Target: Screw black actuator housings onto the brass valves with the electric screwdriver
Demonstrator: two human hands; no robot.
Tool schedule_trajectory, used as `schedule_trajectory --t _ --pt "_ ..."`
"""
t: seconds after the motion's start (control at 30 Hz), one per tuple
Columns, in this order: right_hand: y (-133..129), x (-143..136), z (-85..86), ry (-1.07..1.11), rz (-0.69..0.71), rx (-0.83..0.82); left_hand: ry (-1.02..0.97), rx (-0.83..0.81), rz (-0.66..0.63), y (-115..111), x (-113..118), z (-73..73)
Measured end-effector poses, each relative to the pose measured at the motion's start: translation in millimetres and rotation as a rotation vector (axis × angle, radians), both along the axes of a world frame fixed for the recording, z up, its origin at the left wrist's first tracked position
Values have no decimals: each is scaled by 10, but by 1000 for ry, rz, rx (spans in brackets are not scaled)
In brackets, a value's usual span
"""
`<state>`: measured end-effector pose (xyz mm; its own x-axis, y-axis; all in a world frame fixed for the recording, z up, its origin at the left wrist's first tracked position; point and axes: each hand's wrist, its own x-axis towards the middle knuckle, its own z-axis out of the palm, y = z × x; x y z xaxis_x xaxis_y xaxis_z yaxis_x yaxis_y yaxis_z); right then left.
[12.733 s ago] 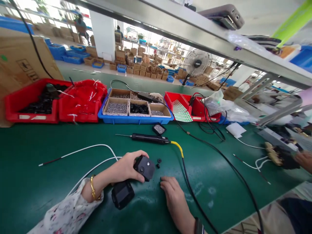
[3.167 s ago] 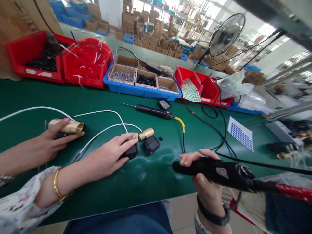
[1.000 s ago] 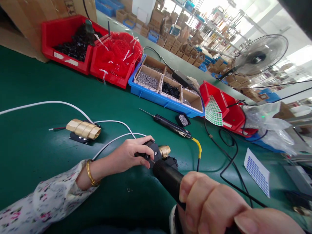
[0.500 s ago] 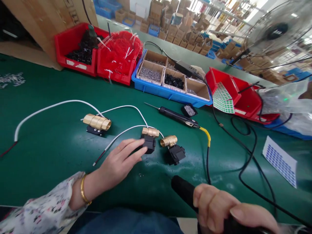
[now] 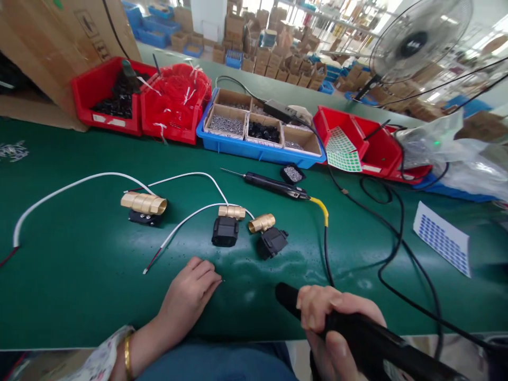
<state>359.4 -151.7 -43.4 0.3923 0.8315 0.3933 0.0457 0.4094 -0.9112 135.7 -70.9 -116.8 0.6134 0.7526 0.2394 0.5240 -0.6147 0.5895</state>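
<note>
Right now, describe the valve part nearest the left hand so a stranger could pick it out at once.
Start at the green table and find the three brass-and-black valve parts lined up in its middle. The one meant is the middle valve, just beyond the left hand. Unlike the right valve, it has a white cable attached, and unlike the left valve, its black box faces the viewer squarely.

Your green bench carries three brass valves with white leads mid-surface, a slim screwdriver behind them, a dotted sticker sheet toward the right edge, and red bins plus a blue tray along the far edge.
</note>
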Motion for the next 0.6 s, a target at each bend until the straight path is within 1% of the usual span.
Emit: schedule_trajectory --t 0.07,0.1,0.17,0.23,0.3,0.33,0.4,0.47,0.53,0.6 --pt "-7 75 15 -9 -50 50 -12 5 -30 22 -25 23" --pt "-7 110 20 -22 -92 64 -32 11 -29 42 -23 58" --pt "-7 166 21 -44 -176 79 -92 48 -11 98 45 182" --pt "-11 199 5 -43 -222 90 -153 110 -25 159 222 348" --pt "-23 213 -16 -28 -228 96 -189 213 -95 208 488 490" --pt "-29 215 -24 -19 -223 90 -187 278 -138 225 634 534" --pt "-39 214 -29 -13 -203 76 -130 411 -188 246 897 555" --pt "-45 212 -20 -15 -202 74 -34 509 -200 253 1068 509" --pt "-51 216 -15 -22 -207 86 39 549 -201 250 1131 443" --pt "-62 230 -26 -23 -196 96 55 565 -206 239 1115 390"
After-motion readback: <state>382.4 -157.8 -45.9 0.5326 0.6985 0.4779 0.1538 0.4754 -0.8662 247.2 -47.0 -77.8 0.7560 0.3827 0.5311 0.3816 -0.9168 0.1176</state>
